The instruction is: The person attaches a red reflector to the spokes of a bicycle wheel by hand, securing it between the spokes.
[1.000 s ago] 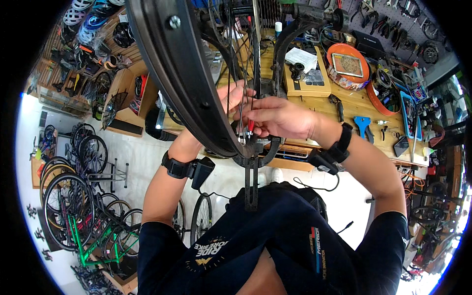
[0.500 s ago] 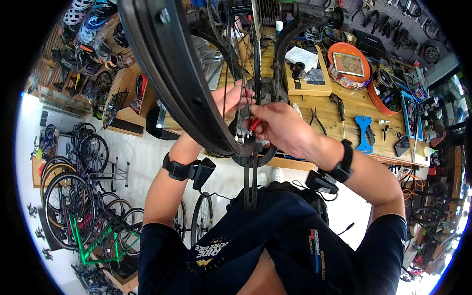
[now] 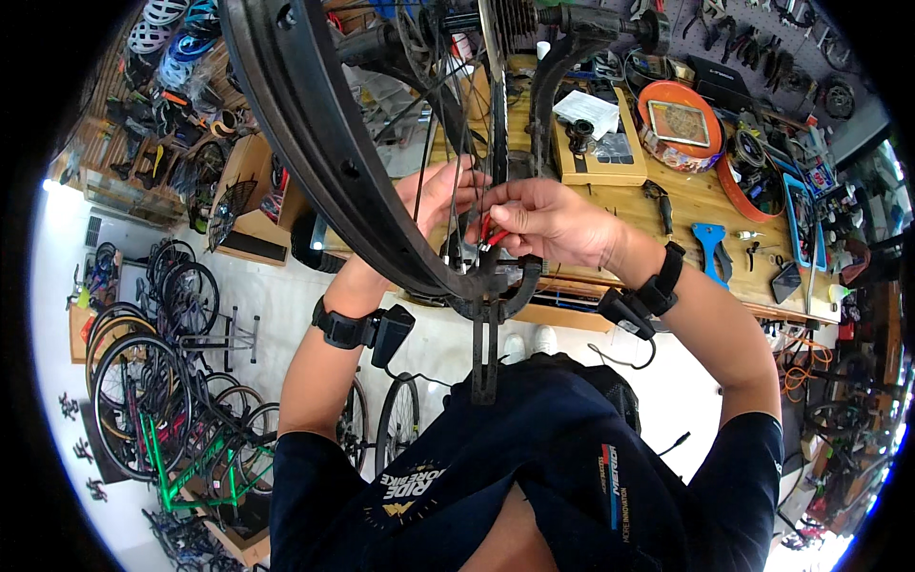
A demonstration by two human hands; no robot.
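A bicycle wheel with a black rim (image 3: 329, 143) stands upright in a dark truing stand (image 3: 562, 86), its thin spokes running up to the hub and cassette (image 3: 515, 24). Between thumb and fingers, my right hand (image 3: 558, 221) grips a small red-handled spoke wrench (image 3: 491, 232) low among the spokes, close to the rim. My left hand (image 3: 440, 194) reaches in behind the rim, its fingers curled around a spoke near the right fingertips. The rim hides part of that palm and the thumb.
Behind the wheel is a wooden workbench (image 3: 667, 214) bearing a yellow box (image 3: 596, 167), an orange round tray (image 3: 679, 124), a blue tool (image 3: 710, 250) and a screwdriver (image 3: 660, 205). Bicycles (image 3: 181, 381) stand at the left; helmets (image 3: 176, 57) fill the upper left.
The wheel has turned slightly, shifting the rim holes and spoke nipples. My right hand has risen a little with the wrench and changed its angle. My left hand stays at the spokes.
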